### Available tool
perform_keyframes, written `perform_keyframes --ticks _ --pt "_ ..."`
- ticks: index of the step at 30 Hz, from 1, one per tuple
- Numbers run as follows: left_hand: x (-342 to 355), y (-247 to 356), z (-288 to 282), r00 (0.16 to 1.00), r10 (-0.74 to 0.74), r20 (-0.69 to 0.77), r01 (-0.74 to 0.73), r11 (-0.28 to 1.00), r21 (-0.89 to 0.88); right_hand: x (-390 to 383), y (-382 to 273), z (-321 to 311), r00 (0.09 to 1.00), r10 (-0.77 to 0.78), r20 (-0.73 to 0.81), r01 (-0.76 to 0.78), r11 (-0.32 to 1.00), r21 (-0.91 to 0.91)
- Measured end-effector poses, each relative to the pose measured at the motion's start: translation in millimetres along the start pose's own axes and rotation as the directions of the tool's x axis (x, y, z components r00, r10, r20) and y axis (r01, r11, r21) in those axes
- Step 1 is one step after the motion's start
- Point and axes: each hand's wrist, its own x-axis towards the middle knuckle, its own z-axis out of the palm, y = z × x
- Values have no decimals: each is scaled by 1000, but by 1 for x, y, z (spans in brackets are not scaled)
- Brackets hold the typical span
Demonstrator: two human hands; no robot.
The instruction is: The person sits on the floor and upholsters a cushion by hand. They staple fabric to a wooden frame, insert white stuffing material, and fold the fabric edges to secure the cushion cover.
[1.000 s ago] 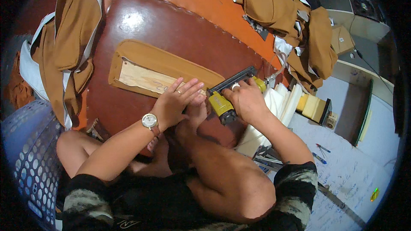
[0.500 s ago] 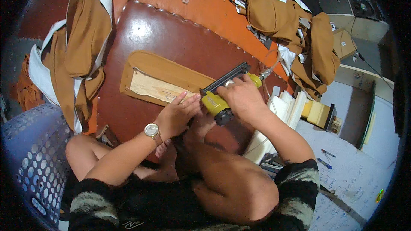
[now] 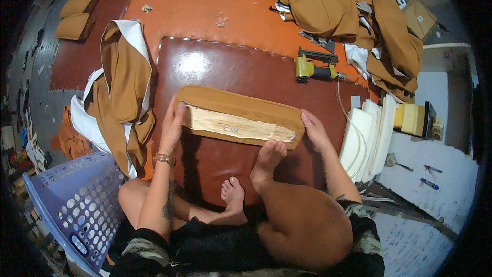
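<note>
A long padded panel [image 3: 241, 100], covered in tan fabric with bare wood showing along its underside, is held between my two hands in front of me. My left hand [image 3: 173, 122] grips its left end, the fingers partly hidden behind it. At the opposite end my right hand [image 3: 314, 129] closes on the corner, thumb along the edge. The near edge of the panel meets the toes of my foot [image 3: 271, 156]. Off to the right, a yellow and black air staple gun [image 3: 313, 69] lies on the dark red mat [image 3: 241, 66], away from both hands.
Tan and white fabric pieces [image 3: 123, 82] are heaped at left, more tan covers [image 3: 328, 10] at far right. A purple perforated basket [image 3: 87, 200] stands at my left. White foam pieces [image 3: 366, 141] lie at right beside the air hose [image 3: 344, 106]. Small tan pads [image 3: 74, 25] lie far left.
My right hand has let go of the staple gun, which now lies farther off on the mat. Both hands now hold the panel by its ends, and the view has shifted.
</note>
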Motion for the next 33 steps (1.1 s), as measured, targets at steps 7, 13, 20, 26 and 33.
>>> perform_keyframes --ticks 7,13,20,26,33 --pt "-27 34 101 974 -102 202 64 980 188 -59 9 -70 973 158 -167 -195 951 -239" --pt "22 90 122 854 152 497 -489 563 666 -56 -62 -3 943 -232 238 329 561 -760" --pt "54 97 156 570 -128 812 -749 324 578 -13 -81 67 863 -305 403 499 640 -584" --pt "49 80 155 508 78 858 -821 345 455 -27 -71 92 877 -409 252 467 606 -644" --pt "26 85 148 548 150 823 -800 382 463 -54 -63 100 760 -644 80 518 527 -674"
